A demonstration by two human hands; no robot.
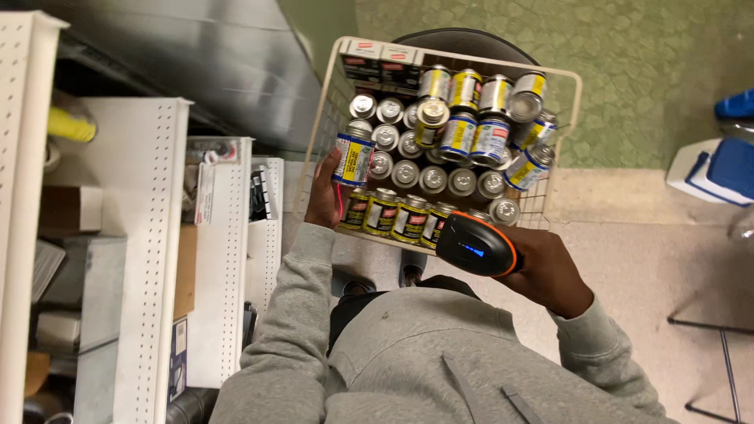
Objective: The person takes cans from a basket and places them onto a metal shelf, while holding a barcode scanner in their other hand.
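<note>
A white wire basket (pixel 324 118) in front of me is full of several small metal cans with yellow, blue and red labels. My left hand (pixel 323 192) grips one blue-and-yellow labelled can (pixel 353 156) at the basket's left side, tilted, with a red glow on the hand below it. My right hand (pixel 548 275) holds a black handheld scanner with an orange rim (pixel 476 244), pointed leftward toward the cans along the basket's near edge. I wear a grey sweatshirt.
White perforated metal shelves (pixel 149 228) with boxes and packaged goods stand on the left. The basket rests on a dark round stool (pixel 471 41). A white and blue container (pixel 719 169) sits on the floor at right, beside a dark metal frame (pixel 726 353).
</note>
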